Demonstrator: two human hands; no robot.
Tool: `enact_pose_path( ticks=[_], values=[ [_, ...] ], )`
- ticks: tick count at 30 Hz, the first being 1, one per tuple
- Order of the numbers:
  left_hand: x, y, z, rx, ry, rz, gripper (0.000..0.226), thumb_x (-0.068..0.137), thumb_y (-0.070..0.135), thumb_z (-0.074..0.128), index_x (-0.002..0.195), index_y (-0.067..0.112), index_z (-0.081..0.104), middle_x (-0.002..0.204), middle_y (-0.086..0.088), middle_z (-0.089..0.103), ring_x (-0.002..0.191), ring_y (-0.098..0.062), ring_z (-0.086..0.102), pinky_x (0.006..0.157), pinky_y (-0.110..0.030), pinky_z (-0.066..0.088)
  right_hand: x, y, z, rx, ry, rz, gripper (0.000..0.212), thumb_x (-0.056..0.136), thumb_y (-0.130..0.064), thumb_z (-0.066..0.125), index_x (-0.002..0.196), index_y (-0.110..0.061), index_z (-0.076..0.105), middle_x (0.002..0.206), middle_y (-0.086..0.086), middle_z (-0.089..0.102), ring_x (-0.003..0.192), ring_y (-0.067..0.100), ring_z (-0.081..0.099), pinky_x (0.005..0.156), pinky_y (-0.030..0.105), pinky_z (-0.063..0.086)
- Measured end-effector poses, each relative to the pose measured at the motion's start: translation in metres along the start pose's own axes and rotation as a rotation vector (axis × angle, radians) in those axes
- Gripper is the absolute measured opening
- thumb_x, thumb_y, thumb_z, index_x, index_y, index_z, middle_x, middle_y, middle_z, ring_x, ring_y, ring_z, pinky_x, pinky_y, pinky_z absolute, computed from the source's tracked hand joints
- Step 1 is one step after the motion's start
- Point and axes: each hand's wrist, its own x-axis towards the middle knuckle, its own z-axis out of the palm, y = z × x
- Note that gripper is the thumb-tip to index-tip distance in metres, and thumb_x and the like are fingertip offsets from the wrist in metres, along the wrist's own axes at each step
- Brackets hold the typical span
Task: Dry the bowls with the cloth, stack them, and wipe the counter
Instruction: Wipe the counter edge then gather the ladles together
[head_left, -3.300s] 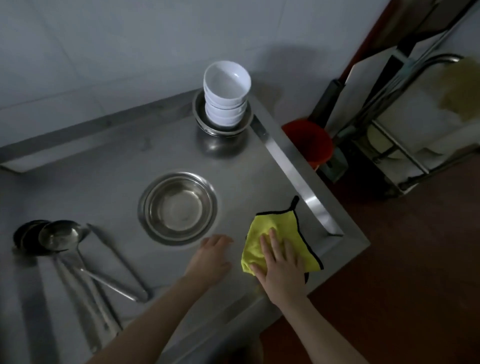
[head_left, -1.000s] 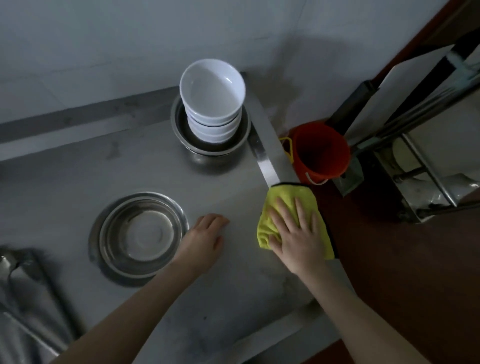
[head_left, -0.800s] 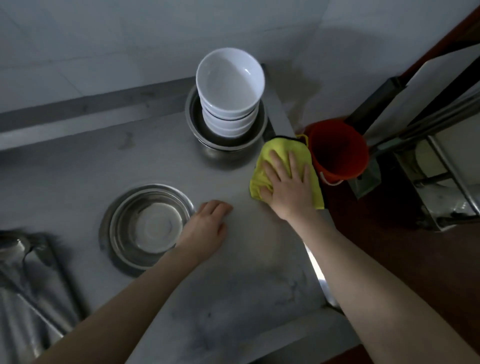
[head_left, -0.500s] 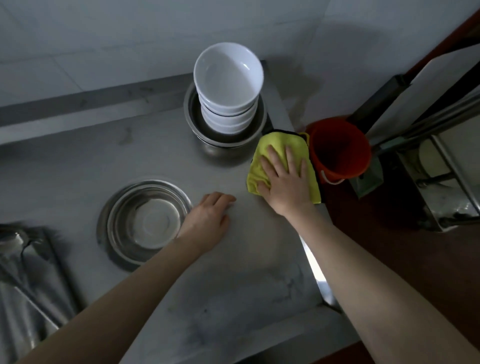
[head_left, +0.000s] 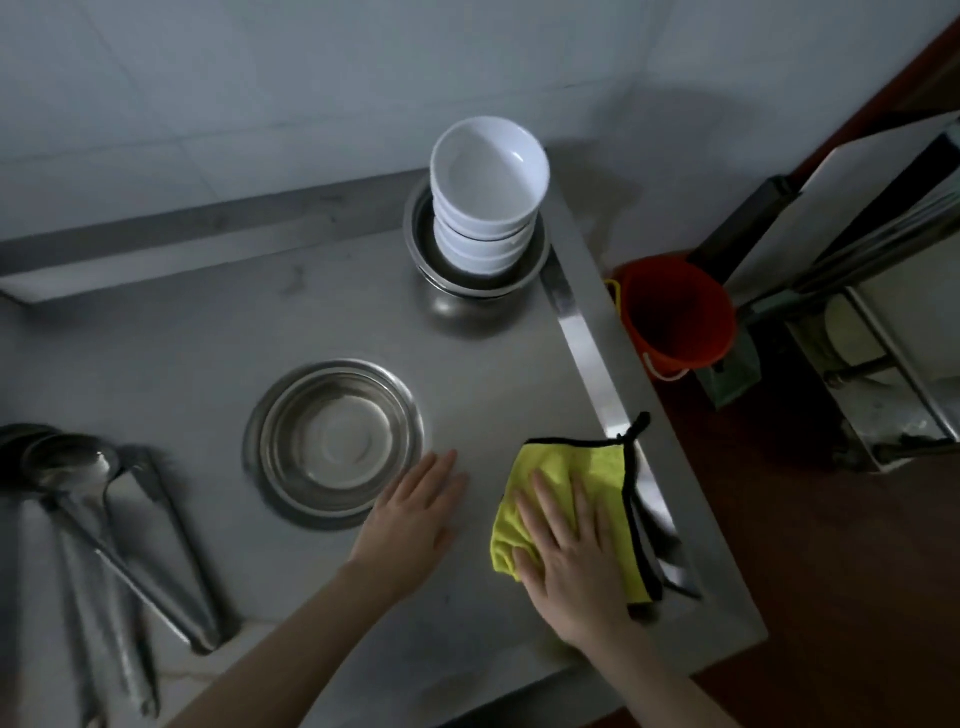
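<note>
A stack of white bowls (head_left: 489, 176) stands in a steel basin (head_left: 426, 249) at the counter's far right corner. An empty steel bowl (head_left: 337, 441) sits mid-counter. My right hand (head_left: 569, 556) lies flat with straight fingers on a yellow cloth with black trim (head_left: 582, 467), pressing it onto the steel counter (head_left: 467, 364) near the right rim. My left hand (head_left: 415, 514) rests flat on the counter, just right of the steel bowl and left of the cloth, holding nothing.
Several steel ladles and tongs (head_left: 104, 509) lie at the left. A raised steel rim (head_left: 587, 343) borders the counter's right side. On the floor beyond it stands an orange bucket (head_left: 675, 317), beside a metal rack (head_left: 872, 332). A tiled wall runs along the back.
My right hand has slid the cloth back from beside the bowl stack to the near right part of the counter. My left hand stays flat by the steel bowl.
</note>
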Motion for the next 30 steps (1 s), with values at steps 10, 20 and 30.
enact_pose_path(
  ticks=[10,20,30],
  values=[
    [-0.068,-0.060,0.001,0.032,-0.008,-0.050,0.083,0.067,0.051,0.069,0.144,0.032,0.043,0.154,0.000,0.039,0.137,-0.023,0.044,0.103,-0.044,0.044,0.120,-0.084,-0.014,-0.014,0.052,-0.040,0.064,0.092,-0.056,0.031,0.151,-0.031,0.022,0.160,-0.006,0.009,0.144,0.038,0.012,0.111,0.059,0.019],
    [-0.060,-0.176,-0.049,-0.035,0.195,-0.492,0.084,0.080,0.040,0.069,0.152,0.025,0.028,0.162,-0.006,0.018,0.148,-0.031,0.019,0.116,-0.052,0.028,0.256,-0.147,-0.032,-0.021,0.099,-0.065,0.069,0.089,-0.055,0.024,0.151,-0.025,0.022,0.160,-0.002,0.013,0.143,0.041,0.011,0.112,0.059,0.016],
    [-0.061,-0.207,-0.065,-0.085,0.237,-0.618,0.081,0.074,0.036,0.076,0.144,0.012,0.044,0.155,-0.012,0.034,0.142,-0.036,0.033,0.109,-0.054,0.038,0.349,-0.262,-0.044,-0.026,0.032,-0.340,0.067,0.090,-0.057,0.025,0.151,-0.030,0.017,0.160,-0.008,0.004,0.145,0.036,0.001,0.115,0.055,0.007]
  ],
)
